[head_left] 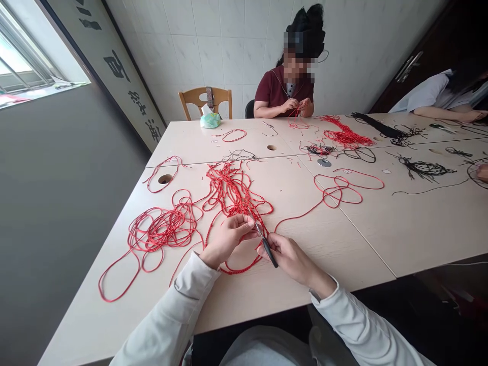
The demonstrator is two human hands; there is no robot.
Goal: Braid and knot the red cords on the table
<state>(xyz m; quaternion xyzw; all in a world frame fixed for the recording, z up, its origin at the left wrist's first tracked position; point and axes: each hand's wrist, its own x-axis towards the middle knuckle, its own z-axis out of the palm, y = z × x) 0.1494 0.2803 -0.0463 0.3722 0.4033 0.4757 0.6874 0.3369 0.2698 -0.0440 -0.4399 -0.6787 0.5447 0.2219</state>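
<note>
From the head camera, two hands reach in from the bottom edge, both in pale sleeves. The right hand point(293, 259) clenches its grip on one slim black-handled tool point(267, 245), whose long axis runs diagonally across the view. Its handle end points down and to the right, and its metal tip points up and to the left, at the other hand. The left hand point(226, 239) is curled shut just beside that tip, with its forearm angled in from the lower left; whether its grip holds a strand cannot be told. Both hands hover over a red cord point(232, 190) that lies in one tangled heap on the pale wooden surface point(343, 244), with a looser coil point(163, 229) to the left and a loop point(343, 188) to the right.

Farther along are one more red bundle point(345, 133) and several black cord tangles point(425, 168). Two round holes point(165, 179) show in the nearer part of the surface. Across it, one co-worker point(284, 89) in a dark red top works a red strand with both hands. At the far right, a second co-worker point(438, 96) in a pale shirt rests one forearm on the surface.
</note>
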